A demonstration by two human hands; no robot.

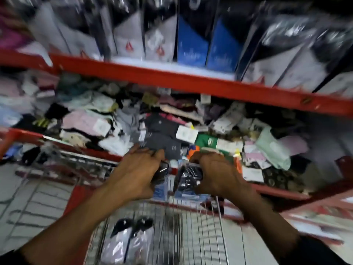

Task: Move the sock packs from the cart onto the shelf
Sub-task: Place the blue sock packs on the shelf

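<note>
Sock packs (188,178) in clear, glossy wrap, holding dark socks above a blue card label, sit in both hands over the far end of the wire cart (172,236), right at the front lip of the red shelf (277,192). The left hand (136,173) has its grip clamped on a dark pack, fingers curled over the top; the right hand (215,173) is clamped on the neighbouring pack the same way. Holding them from above probably lets the person drop them straight onto the jumbled heap of loose socks (162,131) already filling the shelf. Two more packs (127,243), pale with dark toes, lie in the cart nearest the camera, so the job looks unfinished. Motion blur hides finer print.
</note>
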